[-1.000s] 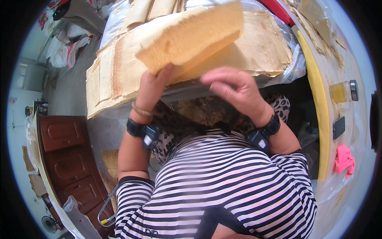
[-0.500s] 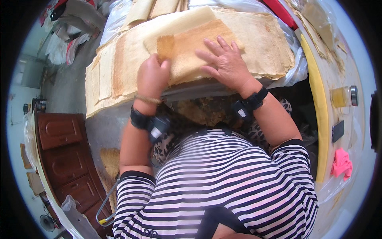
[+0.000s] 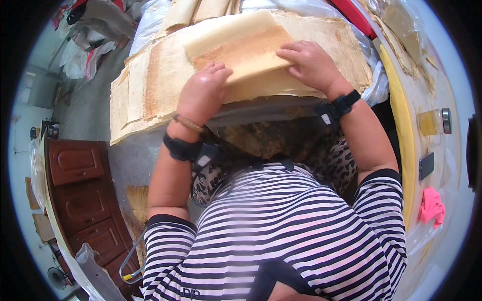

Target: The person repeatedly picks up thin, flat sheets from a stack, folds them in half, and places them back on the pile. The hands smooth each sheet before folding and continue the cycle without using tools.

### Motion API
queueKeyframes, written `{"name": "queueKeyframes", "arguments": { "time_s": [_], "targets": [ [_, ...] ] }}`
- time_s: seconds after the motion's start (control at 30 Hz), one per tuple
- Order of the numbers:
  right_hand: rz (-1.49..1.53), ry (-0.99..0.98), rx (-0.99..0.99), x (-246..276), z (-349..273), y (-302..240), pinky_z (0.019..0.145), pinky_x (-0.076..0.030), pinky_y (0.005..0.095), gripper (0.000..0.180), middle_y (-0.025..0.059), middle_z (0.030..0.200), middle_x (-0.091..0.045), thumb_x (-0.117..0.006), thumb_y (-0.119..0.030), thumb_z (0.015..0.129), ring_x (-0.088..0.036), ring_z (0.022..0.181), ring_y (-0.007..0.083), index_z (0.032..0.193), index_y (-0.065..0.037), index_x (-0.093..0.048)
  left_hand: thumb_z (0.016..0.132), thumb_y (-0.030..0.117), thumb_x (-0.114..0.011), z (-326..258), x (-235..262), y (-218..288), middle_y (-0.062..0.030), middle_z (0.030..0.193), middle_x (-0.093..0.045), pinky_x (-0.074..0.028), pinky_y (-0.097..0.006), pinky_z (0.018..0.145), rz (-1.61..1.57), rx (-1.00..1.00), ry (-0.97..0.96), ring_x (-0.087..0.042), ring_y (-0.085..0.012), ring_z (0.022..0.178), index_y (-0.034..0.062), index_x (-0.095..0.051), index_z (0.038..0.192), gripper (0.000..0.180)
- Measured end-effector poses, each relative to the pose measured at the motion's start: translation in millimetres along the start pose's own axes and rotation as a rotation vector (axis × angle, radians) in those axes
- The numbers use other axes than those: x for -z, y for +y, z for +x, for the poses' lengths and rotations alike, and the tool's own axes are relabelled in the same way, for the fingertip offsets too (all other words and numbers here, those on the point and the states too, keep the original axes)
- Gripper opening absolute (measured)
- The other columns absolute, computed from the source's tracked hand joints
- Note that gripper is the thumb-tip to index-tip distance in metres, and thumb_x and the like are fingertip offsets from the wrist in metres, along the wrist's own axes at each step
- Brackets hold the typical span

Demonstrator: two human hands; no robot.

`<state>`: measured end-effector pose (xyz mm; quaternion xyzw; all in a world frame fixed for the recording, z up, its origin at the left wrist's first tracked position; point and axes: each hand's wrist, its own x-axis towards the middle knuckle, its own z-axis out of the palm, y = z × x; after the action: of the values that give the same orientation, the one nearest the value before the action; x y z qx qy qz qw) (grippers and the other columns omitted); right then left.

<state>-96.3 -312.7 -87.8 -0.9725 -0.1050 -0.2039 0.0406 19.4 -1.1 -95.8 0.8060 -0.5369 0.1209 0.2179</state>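
Observation:
A thin tan fibrous sheet (image 3: 241,49), tinted orange in its middle, lies on a broad stack of pale rough-edged sheets (image 3: 346,55). Its near edge is raised and folded back in a flap (image 3: 258,71) between my two hands. My left hand (image 3: 205,90) is closed on the flap's left end, fingers bent over it. At the right end, my right hand (image 3: 312,64) pinches the same flap between thumb and fingers. No brush shows; whether one is under my left hand is hidden.
Several folded tan sheets (image 3: 211,9) lie beyond the stack. To the right, a yellow-edged surface holds a lidded glass jar (image 3: 431,122), a phone (image 3: 427,165) and a pink cloth (image 3: 432,206). A dark red wooden cabinet (image 3: 83,205) stands at left.
The brown brush in my left hand has gone from sight. My right hand, earlier spread flat on the sheet, has moved right and closed on it. The near edge is now lifted and folded back.

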Motion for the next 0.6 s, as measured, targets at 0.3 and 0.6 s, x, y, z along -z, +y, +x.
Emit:
{"name": "queueKeyframes", "arguments": {
  "time_s": [0.3,0.6],
  "targets": [
    [1.106,-0.008,-0.534,6,-29,-7,0.086,-0.054,0.0253,0.029,-0.0012,0.102,-0.078,-0.075,-0.020,0.101,-0.065,0.091,0.0049,0.121,0.000,-0.078,0.104,0.018,-0.070,-42,29,-47,0.0004,0.105,-0.077,-0.054,-0.025,0.085,-1.017,0.517,0.106,-0.068,-0.0095,0.094,0.0050,-0.078,0.119,0.021],
    [0.603,0.102,-0.840,-18,-13,-29,0.077,-0.057,0.0315,0.047,0.0119,0.092,-0.077,-0.076,-0.032,0.093,-0.072,0.079,0.0199,0.126,0.001,-0.073,0.104,0.035,-0.066,2,-16,-43,-0.0176,0.083,-0.074,-0.056,-0.046,0.067,-0.110,0.599,0.346,-0.073,-0.0330,0.077,0.0047,-0.069,0.100,0.030]
  ]
}}
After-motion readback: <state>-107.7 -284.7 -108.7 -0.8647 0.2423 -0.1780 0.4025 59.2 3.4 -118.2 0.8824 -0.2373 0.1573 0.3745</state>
